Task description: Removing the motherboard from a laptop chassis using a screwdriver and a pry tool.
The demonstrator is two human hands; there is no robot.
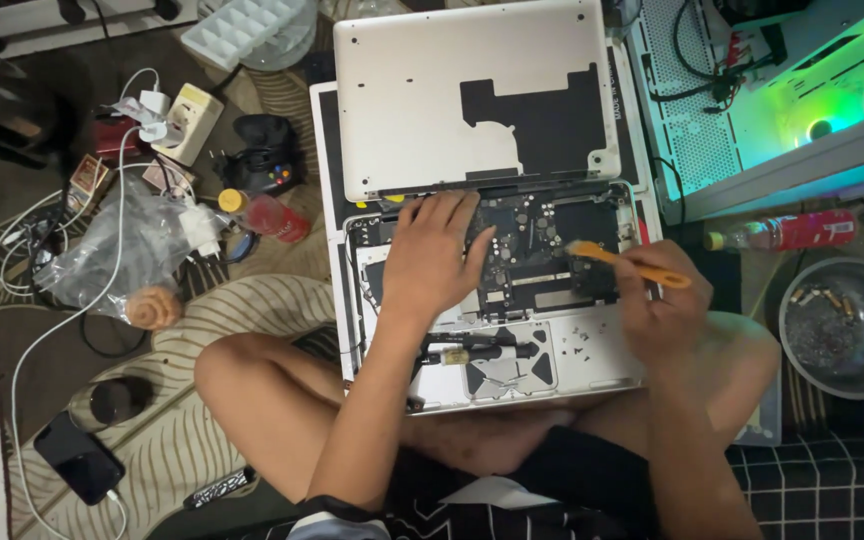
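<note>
Lap: one opened laptop (512, 300), bottom side up, rests across the crossed legs.
Hands: two. Left hand (432, 262) lies flat, fingers spread, on the circuit board (527, 245); right hand (664, 312) grips one orange brush (627, 263), bristles touching the board.
Loose cover: one silver panel (477, 95) lies beyond the laptop.
Container: one metal bowl (844, 325) on the right, small bits inside.
Bottles: two, red (264, 213) left, red (787, 232) right.
Floor left: phone (78, 458), game controller (264, 155), cables.
</note>
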